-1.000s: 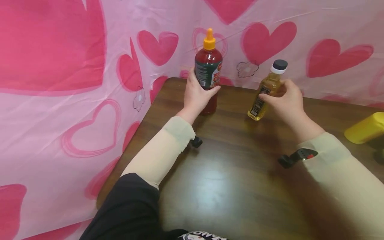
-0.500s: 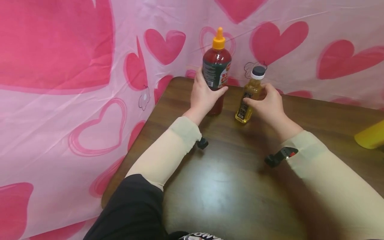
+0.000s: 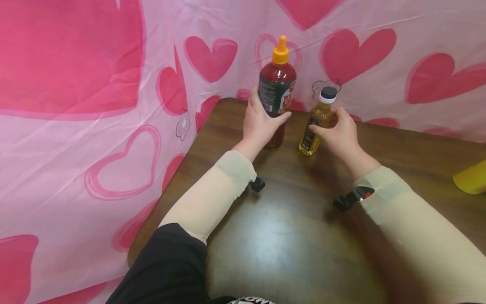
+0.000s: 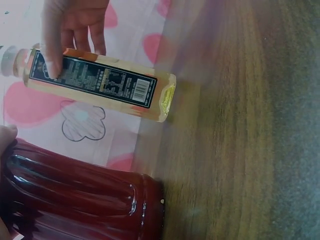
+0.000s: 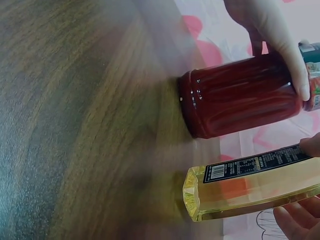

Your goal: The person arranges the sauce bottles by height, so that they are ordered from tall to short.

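Note:
My left hand (image 3: 261,126) grips a large red sauce bottle (image 3: 274,77) with a green label and a yellow nozzle cap. Its lower part shows as plain dark red in the left wrist view. To the right, my right hand (image 3: 341,134) holds a smaller clear bottle of yellow oil (image 3: 321,113) between thumb and fingers. That bottle has a black cap, a white collar and a dark label with a barcode. It leans a little, and I cannot tell whether its base touches the table. A narrow gap separates the two bottles in the right wrist view.
The brown wooden table (image 3: 265,236) has its left edge beside my left arm. A yellow object (image 3: 471,177), cut off by the frame, lies at the far right. A pink heart-patterned cloth (image 3: 125,84) hangs behind and to the left.
My right hand has carried the oil bottle left, closer to the sauce bottle, and then nearly stopped. The left hand keeps its grip. The head view has turned slightly left.

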`<state>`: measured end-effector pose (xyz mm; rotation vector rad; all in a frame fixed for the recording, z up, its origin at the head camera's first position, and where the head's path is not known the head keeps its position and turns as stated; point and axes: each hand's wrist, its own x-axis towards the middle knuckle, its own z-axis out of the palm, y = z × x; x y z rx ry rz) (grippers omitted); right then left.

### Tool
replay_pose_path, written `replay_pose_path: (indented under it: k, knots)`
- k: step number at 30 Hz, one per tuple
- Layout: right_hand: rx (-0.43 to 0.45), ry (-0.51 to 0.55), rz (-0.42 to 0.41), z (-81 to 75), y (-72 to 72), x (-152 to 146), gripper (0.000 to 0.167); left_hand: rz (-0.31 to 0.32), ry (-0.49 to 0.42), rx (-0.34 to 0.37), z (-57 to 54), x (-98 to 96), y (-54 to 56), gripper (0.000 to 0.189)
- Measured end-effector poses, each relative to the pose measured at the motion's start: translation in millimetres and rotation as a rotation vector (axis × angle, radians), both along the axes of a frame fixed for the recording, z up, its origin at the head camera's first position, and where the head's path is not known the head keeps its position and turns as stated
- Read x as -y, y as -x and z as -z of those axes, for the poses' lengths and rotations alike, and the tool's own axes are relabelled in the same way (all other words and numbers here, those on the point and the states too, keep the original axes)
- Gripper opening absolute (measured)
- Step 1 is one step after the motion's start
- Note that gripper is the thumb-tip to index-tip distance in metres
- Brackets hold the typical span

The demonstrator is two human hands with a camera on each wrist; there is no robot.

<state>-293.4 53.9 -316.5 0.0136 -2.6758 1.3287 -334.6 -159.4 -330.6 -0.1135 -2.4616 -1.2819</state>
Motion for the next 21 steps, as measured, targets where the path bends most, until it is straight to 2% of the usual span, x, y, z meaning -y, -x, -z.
replay_pose_path:
  k: [10,16,21]
  knots:
    - [0.018,0.001,0.017,5.2,-9.1,-6.2,0.067,0.038,-0.026,-0.012,1.4,-7.7,-2.3,0.107]
    - [0.065,-0.005,-0.025,5.0,-14.6,-11.8,0.081,0.06,-0.049,-0.025,4.7,-9.3,-0.8,0.107]
    - [0.053,-0.029,-0.035,1.4,-33.0,-26.0,0.086,0.06,-0.05,-0.034,8.5,-7.4,2.9,0.108]
